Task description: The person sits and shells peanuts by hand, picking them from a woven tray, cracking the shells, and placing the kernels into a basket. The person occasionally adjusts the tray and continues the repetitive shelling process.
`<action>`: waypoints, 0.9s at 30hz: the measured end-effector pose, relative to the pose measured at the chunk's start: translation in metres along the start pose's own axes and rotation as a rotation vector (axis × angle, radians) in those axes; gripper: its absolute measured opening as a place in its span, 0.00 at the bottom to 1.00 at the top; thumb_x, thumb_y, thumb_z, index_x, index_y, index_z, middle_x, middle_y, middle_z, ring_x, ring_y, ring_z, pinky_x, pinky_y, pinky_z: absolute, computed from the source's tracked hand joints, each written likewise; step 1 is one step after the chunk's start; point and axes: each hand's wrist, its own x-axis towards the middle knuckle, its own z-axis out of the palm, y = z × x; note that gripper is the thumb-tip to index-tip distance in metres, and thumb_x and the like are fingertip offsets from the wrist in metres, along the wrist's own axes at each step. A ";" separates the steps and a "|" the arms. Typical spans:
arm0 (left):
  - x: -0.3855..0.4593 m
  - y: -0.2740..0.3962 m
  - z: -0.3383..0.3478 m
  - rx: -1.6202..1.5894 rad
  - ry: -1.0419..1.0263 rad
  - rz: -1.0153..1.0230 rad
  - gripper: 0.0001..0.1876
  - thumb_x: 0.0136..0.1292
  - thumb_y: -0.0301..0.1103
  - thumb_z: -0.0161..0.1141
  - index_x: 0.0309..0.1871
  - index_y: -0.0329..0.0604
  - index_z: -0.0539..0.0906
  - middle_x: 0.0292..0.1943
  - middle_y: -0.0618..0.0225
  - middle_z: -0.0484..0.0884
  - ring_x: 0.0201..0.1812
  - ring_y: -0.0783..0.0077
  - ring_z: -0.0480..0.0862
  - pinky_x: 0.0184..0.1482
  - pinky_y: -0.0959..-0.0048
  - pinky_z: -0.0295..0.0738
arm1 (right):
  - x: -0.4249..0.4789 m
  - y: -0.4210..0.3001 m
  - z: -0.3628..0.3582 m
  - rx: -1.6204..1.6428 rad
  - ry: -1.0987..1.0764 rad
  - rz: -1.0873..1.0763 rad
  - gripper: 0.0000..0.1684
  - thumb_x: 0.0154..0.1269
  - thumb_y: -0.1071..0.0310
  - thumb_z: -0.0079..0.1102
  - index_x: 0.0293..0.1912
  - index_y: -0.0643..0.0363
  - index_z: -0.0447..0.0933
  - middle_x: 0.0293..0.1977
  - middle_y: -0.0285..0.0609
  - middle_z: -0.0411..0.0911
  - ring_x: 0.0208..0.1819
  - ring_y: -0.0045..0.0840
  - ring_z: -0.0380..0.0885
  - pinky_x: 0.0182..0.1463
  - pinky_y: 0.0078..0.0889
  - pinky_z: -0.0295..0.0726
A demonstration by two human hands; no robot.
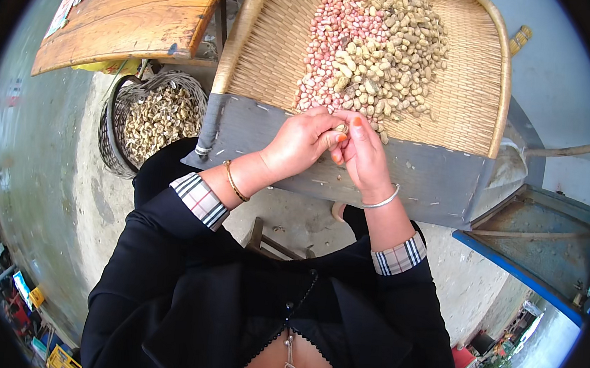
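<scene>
My left hand (pixel 303 141) and my right hand (pixel 361 147) meet over the near edge of a woven winnowing basket (pixel 269 43). Between their fingertips is a peanut in its shell (pixel 341 129); both hands touch it. Behind them lies a heap of unshelled peanuts (pixel 401 53), with pink shelled kernels (pixel 324 58) along its left side. Grey cloth (pixel 418 177) is stitched over the basket's near edge. A few unshelled peanuts lie close to my right fingers. My palms are partly hidden.
A wicker basket (pixel 110 130) holding empty peanut shells (pixel 163 118) stands on the floor at the left, below a wooden table (pixel 132 13). A blue-edged metal frame (pixel 520 271) is at the right. Part of a stool (pixel 255 235) shows below my wrists.
</scene>
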 end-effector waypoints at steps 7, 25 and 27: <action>0.000 -0.001 0.002 -0.811 0.024 -0.502 0.10 0.63 0.33 0.52 0.41 0.38 0.79 0.21 0.76 0.74 0.23 0.83 0.69 0.25 0.84 0.62 | 0.006 0.011 0.002 0.141 0.092 0.011 0.15 0.69 0.60 0.39 0.45 0.61 0.69 0.23 0.35 0.69 0.19 0.14 0.65 0.21 0.13 0.64; 0.017 -0.035 -0.024 0.627 0.110 -0.155 0.08 0.57 0.35 0.54 0.29 0.40 0.78 0.25 0.59 0.79 0.27 0.60 0.80 0.28 0.68 0.74 | 0.030 0.004 -0.047 -0.284 0.376 -0.042 0.12 0.66 0.59 0.46 0.38 0.58 0.69 0.20 0.31 0.69 0.18 0.10 0.63 0.19 0.11 0.62; 0.017 -0.031 -0.026 0.755 0.128 -0.135 0.08 0.55 0.36 0.54 0.28 0.41 0.78 0.24 0.58 0.78 0.28 0.56 0.80 0.27 0.65 0.74 | 0.029 0.002 -0.046 -0.326 0.392 -0.079 0.12 0.66 0.59 0.47 0.38 0.58 0.69 0.20 0.31 0.69 0.18 0.09 0.63 0.20 0.11 0.63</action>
